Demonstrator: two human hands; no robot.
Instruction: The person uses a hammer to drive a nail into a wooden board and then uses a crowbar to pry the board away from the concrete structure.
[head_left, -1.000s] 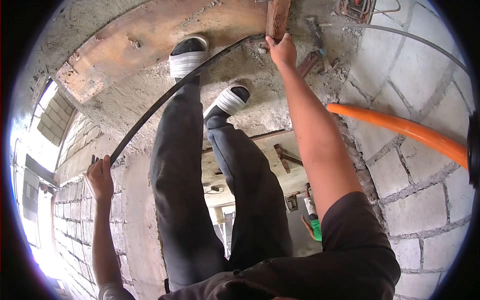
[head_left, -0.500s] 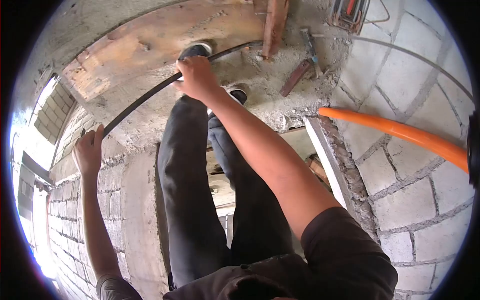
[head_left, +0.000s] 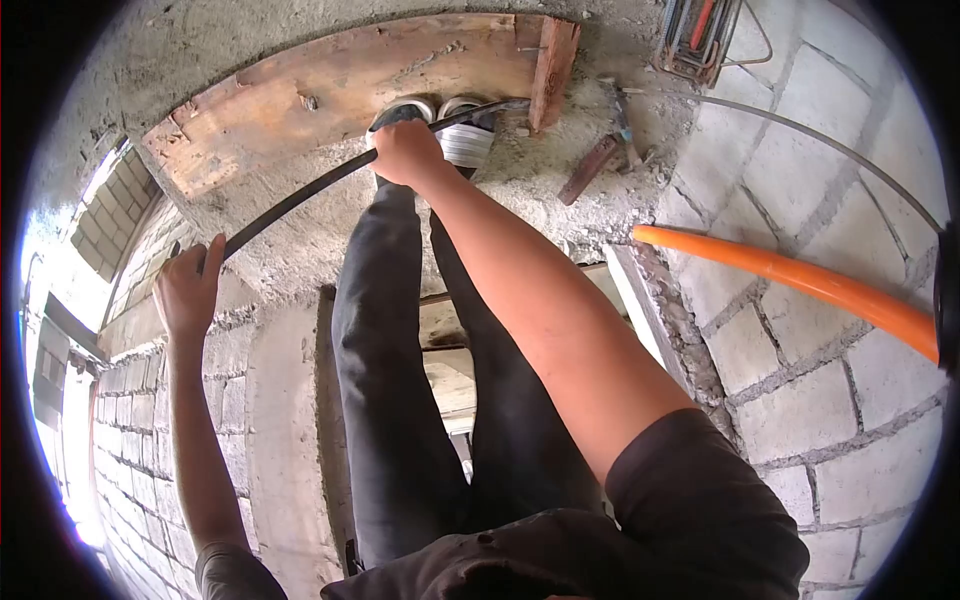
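Observation:
A long dark crowbar [head_left: 308,192] runs slantwise from my left hand up to the right. My left hand [head_left: 190,285] is wrapped round its near end, where a short bent tip shows past the fingers. Farther along, my right hand [head_left: 408,152] grips the bar in front of my shoes [head_left: 466,145]. The bar's far end meets the foot of a short wood block [head_left: 553,75], though whether it goes under is hidden. That block is at the right end of a wide stained board [head_left: 340,85].
A hammer [head_left: 627,135] and a reddish-brown wood piece [head_left: 590,170] lie on rough concrete. An orange tube [head_left: 790,272] juts in at right, below a thin curved rod [head_left: 800,118]. A metal frame [head_left: 697,40] stands at top right. Below my legs is an opening.
My right foot has come forward beside the left one, close to the board. Both hands keep their hold on the crowbar, and the view has shifted slightly.

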